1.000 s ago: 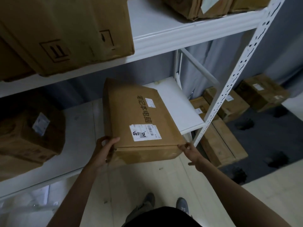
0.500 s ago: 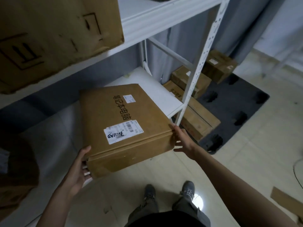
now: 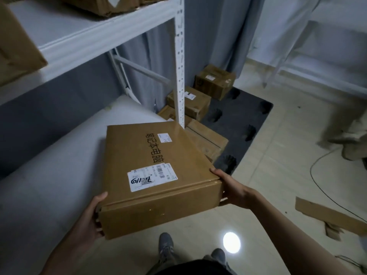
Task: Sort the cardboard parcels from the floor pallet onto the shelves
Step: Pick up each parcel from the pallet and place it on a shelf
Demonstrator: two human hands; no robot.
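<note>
The flat parcel (image 3: 156,175) is being held at the lower shelf (image 3: 59,165) edge, partly overhanging the floor. Its near-left corner is being gripped by the left hand (image 3: 89,221), its right edge by the right hand (image 3: 232,189). Risk: the parcel being caught on the upright post (image 3: 179,76), or tipping off if let go.

Left hand (image 3: 90,221): forearm extended from lower left, thumb up, fingers gripping the parcel (image 3: 156,175) at its near left corner. Right hand (image 3: 231,188): forearm from lower right, clasping its near right corner.
</note>
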